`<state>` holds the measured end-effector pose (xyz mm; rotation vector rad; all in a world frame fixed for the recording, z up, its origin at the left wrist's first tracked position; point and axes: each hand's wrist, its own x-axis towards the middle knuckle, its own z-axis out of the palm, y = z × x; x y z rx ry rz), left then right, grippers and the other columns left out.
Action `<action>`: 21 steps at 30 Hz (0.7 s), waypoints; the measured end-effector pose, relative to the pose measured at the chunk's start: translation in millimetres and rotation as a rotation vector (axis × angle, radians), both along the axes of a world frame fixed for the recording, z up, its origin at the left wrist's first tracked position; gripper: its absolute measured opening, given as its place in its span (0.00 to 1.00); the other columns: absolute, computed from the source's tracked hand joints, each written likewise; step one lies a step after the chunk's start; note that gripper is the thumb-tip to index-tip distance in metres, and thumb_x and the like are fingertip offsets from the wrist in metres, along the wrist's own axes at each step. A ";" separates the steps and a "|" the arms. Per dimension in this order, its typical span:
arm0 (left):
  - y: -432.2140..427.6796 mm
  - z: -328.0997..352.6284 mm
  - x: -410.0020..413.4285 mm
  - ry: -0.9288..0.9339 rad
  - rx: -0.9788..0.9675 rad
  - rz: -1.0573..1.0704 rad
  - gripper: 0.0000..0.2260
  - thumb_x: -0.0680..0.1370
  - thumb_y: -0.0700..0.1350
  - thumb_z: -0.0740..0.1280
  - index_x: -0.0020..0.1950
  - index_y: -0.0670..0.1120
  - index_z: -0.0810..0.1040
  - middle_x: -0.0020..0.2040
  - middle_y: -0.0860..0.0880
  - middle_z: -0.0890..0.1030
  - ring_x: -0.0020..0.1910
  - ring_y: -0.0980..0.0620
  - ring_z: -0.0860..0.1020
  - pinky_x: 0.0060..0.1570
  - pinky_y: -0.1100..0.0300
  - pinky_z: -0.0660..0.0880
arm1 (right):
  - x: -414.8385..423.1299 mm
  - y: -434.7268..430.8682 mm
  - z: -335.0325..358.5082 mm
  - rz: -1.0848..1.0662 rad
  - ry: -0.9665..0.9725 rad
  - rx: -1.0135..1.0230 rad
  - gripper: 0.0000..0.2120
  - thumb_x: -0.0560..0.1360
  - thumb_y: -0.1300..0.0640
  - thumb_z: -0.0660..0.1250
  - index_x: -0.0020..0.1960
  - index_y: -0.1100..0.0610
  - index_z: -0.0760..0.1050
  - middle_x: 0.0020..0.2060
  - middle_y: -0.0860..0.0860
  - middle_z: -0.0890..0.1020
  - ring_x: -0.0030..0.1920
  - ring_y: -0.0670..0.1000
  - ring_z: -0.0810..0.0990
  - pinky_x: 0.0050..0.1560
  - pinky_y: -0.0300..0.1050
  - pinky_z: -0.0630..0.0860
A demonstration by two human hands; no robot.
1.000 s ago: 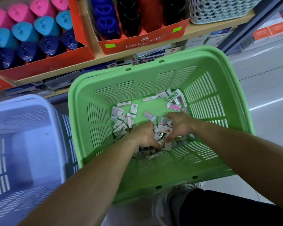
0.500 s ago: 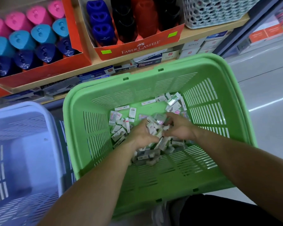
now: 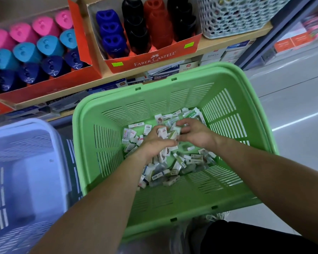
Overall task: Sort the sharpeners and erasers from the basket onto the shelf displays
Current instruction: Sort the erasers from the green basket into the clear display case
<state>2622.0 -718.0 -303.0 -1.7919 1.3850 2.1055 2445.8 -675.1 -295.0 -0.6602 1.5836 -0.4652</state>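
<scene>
One pale-blue basket (image 3: pixel 31 173) stands at nine o'clock. Two orange display boxes (image 3: pixel 50 88) of sharpeners (image 3: pixel 46 45) face out from the shelf (image 3: pixel 228 43) at eleven and twelve. In the one green basket (image 3: pixel 83 153) at centre lie the erasers (image 3: pixel 165 173), dozens, heaped for scooping. The left hand (image 3: pixel 154 142) clutches a handful. The right hand (image 3: pixel 195 134) curls beside it, its grip unclear.

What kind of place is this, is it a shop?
Most likely a stationery shop aisle. A wooden shelf holds branded display boxes packed with colourful sharpeners, boxed stock is stacked below it, and a green basket holds loose wrapped erasers to put out.
</scene>
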 end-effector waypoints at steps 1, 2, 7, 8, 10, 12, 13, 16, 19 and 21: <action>-1.1 0.8 -0.7 0.006 0.003 0.016 0.36 0.67 0.46 0.81 0.70 0.56 0.69 0.60 0.51 0.79 0.59 0.51 0.78 0.67 0.50 0.72 | -0.3 -0.9 -0.3 -0.009 0.015 -0.008 0.24 0.74 0.67 0.74 0.67 0.56 0.72 0.50 0.51 0.85 0.51 0.49 0.85 0.57 0.45 0.79; -2.1 0.7 -1.2 0.018 0.009 0.030 0.36 0.67 0.47 0.81 0.71 0.56 0.69 0.60 0.52 0.79 0.59 0.52 0.77 0.67 0.51 0.71 | -0.5 -1.5 -0.6 -0.020 0.029 -0.016 0.23 0.74 0.65 0.75 0.66 0.55 0.74 0.51 0.51 0.84 0.53 0.49 0.84 0.61 0.46 0.78; -7.3 5.8 -4.1 0.080 0.033 0.068 0.37 0.66 0.50 0.82 0.70 0.53 0.68 0.63 0.54 0.79 0.65 0.50 0.75 0.67 0.53 0.69 | 0.9 -4.1 8.2 -0.096 0.006 -0.085 0.20 0.77 0.59 0.73 0.67 0.54 0.75 0.56 0.50 0.81 0.56 0.50 0.81 0.54 0.45 0.79; -8.0 6.9 -4.2 0.082 0.035 0.086 0.37 0.67 0.51 0.82 0.71 0.53 0.67 0.64 0.54 0.77 0.67 0.50 0.74 0.66 0.54 0.68 | 1.4 -4.7 9.3 -0.102 -0.001 -0.088 0.19 0.78 0.58 0.71 0.68 0.54 0.74 0.55 0.50 0.81 0.55 0.50 0.81 0.52 0.44 0.80; -8.7 8.5 -4.1 0.057 0.019 0.118 0.37 0.68 0.52 0.81 0.73 0.53 0.67 0.66 0.53 0.74 0.66 0.50 0.72 0.63 0.54 0.67 | 2.6 -5.5 9.7 -0.096 -0.003 -0.077 0.18 0.80 0.58 0.68 0.69 0.55 0.73 0.57 0.50 0.81 0.55 0.49 0.81 0.51 0.44 0.81; -8.6 9.9 -4.7 0.056 -0.016 0.139 0.33 0.70 0.50 0.80 0.70 0.56 0.69 0.64 0.52 0.74 0.62 0.51 0.71 0.60 0.56 0.65 | 3.5 -6.2 9.6 -0.097 -0.024 -0.054 0.15 0.82 0.59 0.66 0.68 0.55 0.73 0.57 0.51 0.80 0.55 0.49 0.81 0.51 0.43 0.81; -7.8 10.6 -5.4 0.061 -0.024 0.144 0.33 0.69 0.49 0.81 0.70 0.56 0.70 0.63 0.52 0.74 0.62 0.51 0.71 0.60 0.56 0.65 | 4.0 -6.3 9.8 -0.104 -0.046 -0.050 0.12 0.82 0.60 0.65 0.64 0.54 0.75 0.55 0.50 0.80 0.54 0.49 0.81 0.51 0.43 0.81; -6.1 8.8 -6.2 0.065 -0.034 0.158 0.36 0.66 0.52 0.82 0.69 0.57 0.69 0.66 0.49 0.76 0.67 0.49 0.72 0.65 0.54 0.67 | 4.4 -6.8 8.0 -0.099 -0.071 -0.056 0.14 0.80 0.65 0.66 0.65 0.56 0.75 0.59 0.53 0.80 0.54 0.49 0.82 0.52 0.42 0.82; -5.0 12.9 -5.0 0.064 -0.010 0.153 0.39 0.72 0.60 0.75 0.78 0.56 0.59 0.77 0.45 0.67 0.74 0.44 0.66 0.72 0.45 0.62 | 6.7 -6.4 6.9 -0.053 -0.084 -0.053 0.23 0.79 0.66 0.68 0.73 0.60 0.69 0.64 0.54 0.77 0.59 0.51 0.80 0.55 0.42 0.82; -5.6 13.5 -4.0 0.070 -0.006 0.161 0.39 0.75 0.61 0.71 0.80 0.55 0.56 0.79 0.46 0.63 0.77 0.44 0.63 0.73 0.44 0.60 | 7.6 -6.6 5.9 -0.055 -0.098 -0.052 0.22 0.79 0.66 0.67 0.73 0.60 0.70 0.64 0.55 0.77 0.61 0.52 0.79 0.56 0.43 0.82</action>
